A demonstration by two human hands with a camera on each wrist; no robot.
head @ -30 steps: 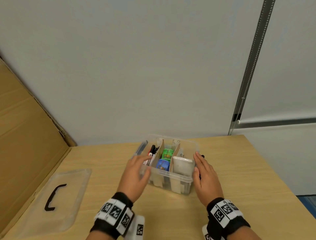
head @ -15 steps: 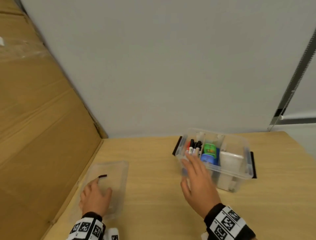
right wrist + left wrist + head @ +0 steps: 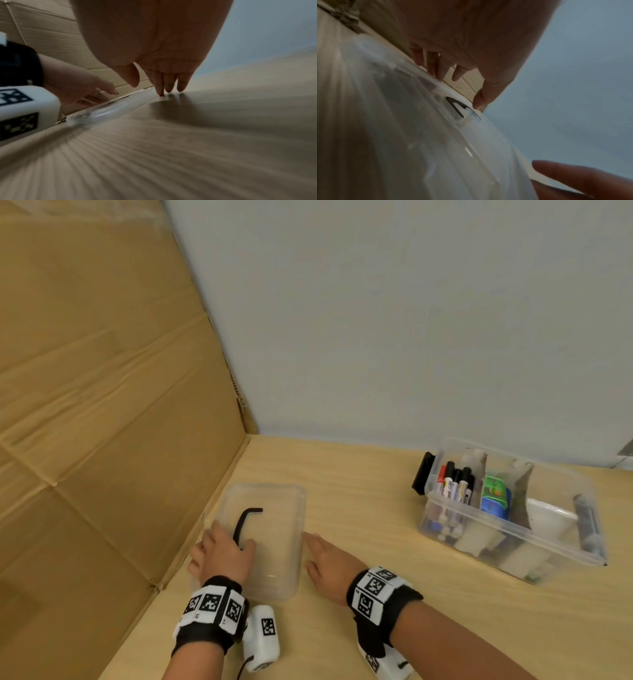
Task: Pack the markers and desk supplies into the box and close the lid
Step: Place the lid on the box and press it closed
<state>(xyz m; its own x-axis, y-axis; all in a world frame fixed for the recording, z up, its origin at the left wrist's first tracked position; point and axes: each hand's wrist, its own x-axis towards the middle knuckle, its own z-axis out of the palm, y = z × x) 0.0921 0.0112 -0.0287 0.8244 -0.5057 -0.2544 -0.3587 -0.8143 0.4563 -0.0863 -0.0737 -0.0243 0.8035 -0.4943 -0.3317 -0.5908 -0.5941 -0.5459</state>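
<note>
The clear lid lay flat at the table's left, well apart from the packed box. My left hand rested on it, fingers loose; my right hand lay open just beside its right edge. It looked light, thin and slick, so I judged gripping both long edges safest.

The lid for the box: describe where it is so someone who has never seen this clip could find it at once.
Start at the big cardboard sheet standing along the left edge of the wooden table. Flat on the table at its foot lies the lid, with the left hand on it and the right hand beside its edge. Unlike the open box of markers farther right, it is a shallow clear panel with a black handle.
</note>
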